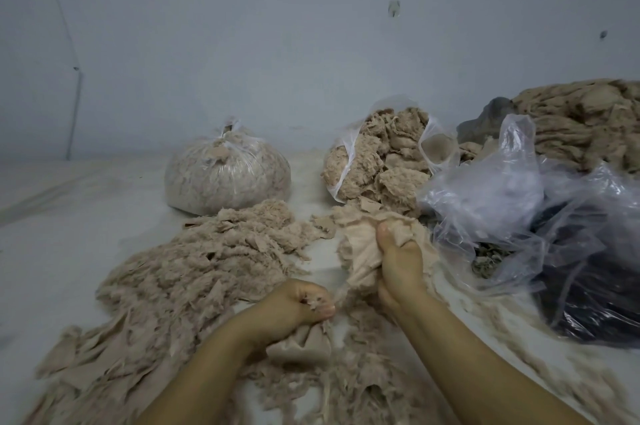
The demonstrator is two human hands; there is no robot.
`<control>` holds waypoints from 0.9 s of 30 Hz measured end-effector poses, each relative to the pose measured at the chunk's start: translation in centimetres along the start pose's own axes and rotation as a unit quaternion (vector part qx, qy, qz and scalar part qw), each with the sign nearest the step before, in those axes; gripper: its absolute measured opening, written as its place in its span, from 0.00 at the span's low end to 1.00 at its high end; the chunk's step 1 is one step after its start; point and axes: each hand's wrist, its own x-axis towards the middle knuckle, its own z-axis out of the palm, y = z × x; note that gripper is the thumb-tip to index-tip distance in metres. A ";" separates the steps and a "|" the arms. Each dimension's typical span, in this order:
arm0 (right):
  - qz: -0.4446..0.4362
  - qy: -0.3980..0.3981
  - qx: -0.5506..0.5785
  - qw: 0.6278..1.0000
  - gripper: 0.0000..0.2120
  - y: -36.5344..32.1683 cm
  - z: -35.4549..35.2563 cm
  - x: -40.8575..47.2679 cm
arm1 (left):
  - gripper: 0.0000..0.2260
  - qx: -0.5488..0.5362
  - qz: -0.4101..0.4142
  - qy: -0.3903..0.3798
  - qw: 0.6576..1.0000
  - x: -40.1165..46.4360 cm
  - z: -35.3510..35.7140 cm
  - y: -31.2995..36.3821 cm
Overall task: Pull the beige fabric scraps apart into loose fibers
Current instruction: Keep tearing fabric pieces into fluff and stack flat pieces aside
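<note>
Right hand (401, 265) grips a beige fabric scrap (360, 251); left hand (294, 303) clutches another torn scrap (304, 345) beside the fiber pile (194, 269).

We can't see the right hand (398, 265) fingers, buried in the beige scrap (360, 251). Left hand (298, 307) fingertips hidden in its scrap too. Fiber heap (588, 127) at 2 o'clock is cut by the edge. Dark bag contents (595, 286) at 3 o'clock: can't tell, blurred thru plastic.
</note>
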 end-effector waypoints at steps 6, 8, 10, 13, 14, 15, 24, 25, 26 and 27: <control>0.036 -0.062 -0.071 0.995 0.06 -2.5 -1.5 4.8 | 0.11 -0.087 -0.020 0.109 0.990 -0.1 -0.6 -0.7; 0.005 -0.029 -0.228 0.973 0.08 -2.9 -2.3 6.5 | 0.12 -0.112 -0.026 0.140 0.983 0.2 -0.5 -0.7; -0.064 0.052 -0.337 0.938 0.12 -3.2 -3.3 6.7 | 0.11 -0.098 -0.032 0.151 0.983 0.7 -0.4 -0.8; -0.166 0.038 -0.329 0.929 0.06 -2.7 -3.8 3.3 | 0.10 -0.120 -0.037 0.174 0.977 1.3 -0.3 -1.0; -0.160 -0.026 -0.328 0.931 0.03 -2.1 -3.5 1.2 | 0.10 -0.147 -0.039 0.175 0.973 1.5 -0.1 -1.0; -0.129 -0.110 -0.321 0.932 0.05 -1.1 -3.2 -0.9 | 0.09 -0.175 -0.037 0.169 0.969 1.6 0.1 -1.0; 0.024 -0.194 -0.205 0.959 0.11 2.8 -1.0 -6.6 | 0.13 -0.066 -0.059 0.377 0.922 2.5 0.0 -1.9; 0.025 -0.191 -0.190 0.963 0.10 2.7 -0.9 -6.8 | 0.14 -0.060 -0.068 0.389 0.917 2.4 0.0 -2.0; 0.024 -0.186 -0.179 0.966 0.10 2.6 -0.9 -6.9 | 0.14 -0.061 -0.077 0.403 0.910 2.5 0.0 -2.1; 0.025 -0.180 -0.170 0.969 0.10 2.5 -0.8 -7.0 | 0.13 -0.072 -0.085 0.423 0.899 2.5 0.0 -2.2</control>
